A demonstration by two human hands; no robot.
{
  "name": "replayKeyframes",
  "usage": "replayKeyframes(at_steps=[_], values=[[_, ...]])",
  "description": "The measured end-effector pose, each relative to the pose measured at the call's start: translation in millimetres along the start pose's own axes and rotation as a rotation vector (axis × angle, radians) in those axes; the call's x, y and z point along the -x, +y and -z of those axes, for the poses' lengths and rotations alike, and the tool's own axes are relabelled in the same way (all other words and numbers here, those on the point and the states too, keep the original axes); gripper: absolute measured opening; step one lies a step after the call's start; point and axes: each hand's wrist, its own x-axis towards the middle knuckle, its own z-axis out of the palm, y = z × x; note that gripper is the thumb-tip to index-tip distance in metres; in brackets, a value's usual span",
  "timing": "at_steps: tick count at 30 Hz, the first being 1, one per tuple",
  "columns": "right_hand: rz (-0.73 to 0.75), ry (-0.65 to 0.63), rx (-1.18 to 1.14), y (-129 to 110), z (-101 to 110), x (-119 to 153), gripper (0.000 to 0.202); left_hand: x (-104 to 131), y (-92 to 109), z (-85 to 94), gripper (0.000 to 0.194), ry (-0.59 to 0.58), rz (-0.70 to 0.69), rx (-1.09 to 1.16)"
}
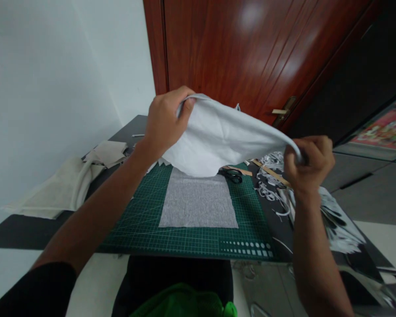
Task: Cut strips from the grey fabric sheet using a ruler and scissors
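Note:
A light grey-white cloth (218, 136) hangs in the air above the table, stretched between my two hands. My left hand (170, 116) pinches its upper left corner, thumb in front. At the right end the cloth narrows into my right hand (309, 164), whose fingers are closed round it. Below lies a flat grey fabric piece (199, 202) on the green cutting mat (145, 233); the raised cloth hides its far edge. Black-handled scissors (232, 175) rest just right of the fabric, their blades partly hidden.
Cream fabric (61, 189) and smaller pale pieces (107, 152) lie at the left. Wooden strips (271, 172), white cord scraps (269, 193) and stacked cloth (341, 224) are at the right. A wooden door (218, 48) stands behind the table.

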Motion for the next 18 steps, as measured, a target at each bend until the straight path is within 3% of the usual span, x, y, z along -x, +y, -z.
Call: replayKeyframes(at_steps=[1,2,3,4,7,8,10,12,15,18], values=[[0.058,-0.084,-0.081,-6,7,7,0.017,8,6,5.2,0.035,-0.018,-0.035,-0.027],[0.102,-0.307,-0.166,-14,15,15,0.024,22,13,10.3,0.037,-0.045,-0.084,-0.065],[0.110,-0.487,-0.244,-23,23,25,0.037,40,21,14.8,0.039,-0.096,-0.154,-0.105],[0.092,-0.569,-0.307,-34,30,36,0.051,63,28,18.1,0.040,-0.166,-0.250,-0.135],[0.066,-0.612,-0.470,-80,36,78,0.070,150,50,15.8,0.035,-0.513,-0.468,-0.126],[0.083,-0.687,-0.515,-96,32,93,0.072,180,57,10.9,0.035,-0.595,-0.490,-0.114],[0.148,-0.851,-0.611,-127,18,122,0.076,234,67,-1.3,0.027,-0.662,-0.474,-0.073],[0.101,-0.969,-0.634,-147,2,142,0.061,272,74,-10.3,0.015,-0.690,-0.410,-0.036],[0.050,-1.105,-0.654,-154,-13,154,0.029,295,79,-10.0,0.010,-0.775,-0.267,-0.067],[0.066,-1.182,-0.616,-143,-13,152,0.027,294,80,-0.4,0.011,-0.839,-0.192,-0.062]])
